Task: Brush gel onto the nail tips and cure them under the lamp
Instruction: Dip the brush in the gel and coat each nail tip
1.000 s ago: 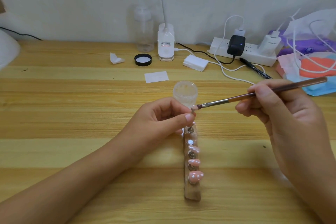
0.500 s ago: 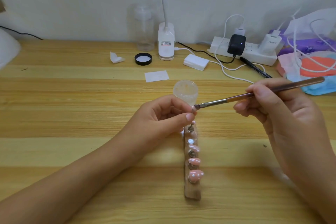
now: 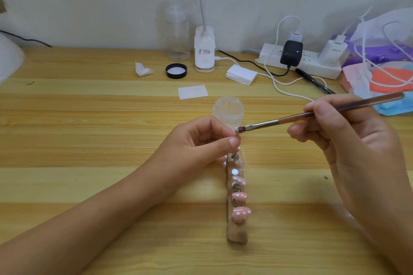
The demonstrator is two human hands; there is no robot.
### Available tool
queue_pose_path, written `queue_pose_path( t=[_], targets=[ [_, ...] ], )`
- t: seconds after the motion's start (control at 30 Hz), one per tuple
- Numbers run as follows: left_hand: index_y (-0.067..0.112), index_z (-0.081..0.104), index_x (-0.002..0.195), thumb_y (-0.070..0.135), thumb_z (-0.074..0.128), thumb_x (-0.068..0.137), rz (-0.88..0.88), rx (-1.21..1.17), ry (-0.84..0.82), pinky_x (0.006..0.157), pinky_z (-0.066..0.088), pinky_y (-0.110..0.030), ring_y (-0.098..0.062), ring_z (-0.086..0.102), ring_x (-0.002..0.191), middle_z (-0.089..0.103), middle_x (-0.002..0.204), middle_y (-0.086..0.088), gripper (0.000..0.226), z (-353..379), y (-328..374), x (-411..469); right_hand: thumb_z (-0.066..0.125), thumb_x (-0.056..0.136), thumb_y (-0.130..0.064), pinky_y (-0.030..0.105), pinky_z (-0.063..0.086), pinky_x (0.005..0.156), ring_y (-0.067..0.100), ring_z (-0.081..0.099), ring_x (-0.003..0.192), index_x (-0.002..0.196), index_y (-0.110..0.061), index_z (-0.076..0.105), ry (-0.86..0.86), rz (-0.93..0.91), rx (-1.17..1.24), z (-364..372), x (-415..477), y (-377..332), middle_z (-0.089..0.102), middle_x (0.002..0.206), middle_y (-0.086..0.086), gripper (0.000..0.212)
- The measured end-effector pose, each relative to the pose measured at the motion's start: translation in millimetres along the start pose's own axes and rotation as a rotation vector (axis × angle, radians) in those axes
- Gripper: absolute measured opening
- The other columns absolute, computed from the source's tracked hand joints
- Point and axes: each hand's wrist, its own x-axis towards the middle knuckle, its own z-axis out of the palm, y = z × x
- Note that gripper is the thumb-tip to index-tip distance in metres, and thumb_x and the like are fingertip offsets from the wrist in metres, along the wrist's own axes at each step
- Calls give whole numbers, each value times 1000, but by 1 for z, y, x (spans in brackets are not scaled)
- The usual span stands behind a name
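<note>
Poking from left grip [image 3: 197, 144], nail tip [image 3: 237, 131]

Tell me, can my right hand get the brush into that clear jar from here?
Probably yes. The right hand holds the brush with its bristles beside the clear jar, whose mouth looks uncovered. The left hand, pinching a nail tip, sits lower in front and leaves the rim free.

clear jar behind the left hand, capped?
No: the clear jar stands open, and a black lid lies apart from it farther back.
</note>
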Motion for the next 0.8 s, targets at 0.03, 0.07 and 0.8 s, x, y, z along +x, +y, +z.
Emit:
queue_pose_path(
  t=[0.03, 0.07, 0.8],
  targets=[
    [30, 71, 70, 19, 69, 75, 0, -2, -1, 64, 50, -15, -5, 62, 73, 69, 74, 7, 12, 0, 0, 0, 68, 81, -43, 22, 55, 69, 17, 71, 71, 86, -26, 70, 1, 6, -1, 0, 0, 0, 72, 70, 4, 18],
    [29, 71, 70, 19, 69, 75, 2, -2, -1, 64, 50, -15, -5, 61, 73, 69, 74, 6, 12, 0, 0, 0, 68, 80, -43, 21, 55, 69, 18, 71, 71, 86, -26, 70, 2, 10, 0, 0, 0, -1, 72, 70, 4, 18],
    [28, 72, 76, 15, 68, 76, 65, 136, -18, 65, 45, -12, -9, 55, 78, 65, 77, 5, 13, 0, 0, -1, 70, 77, -53, 21, 54, 68, 15, 66, 65, 83, -27, 70, -43, 37, -32, -4, 1, -1, 68, 66, 0, 26]
  ],
)
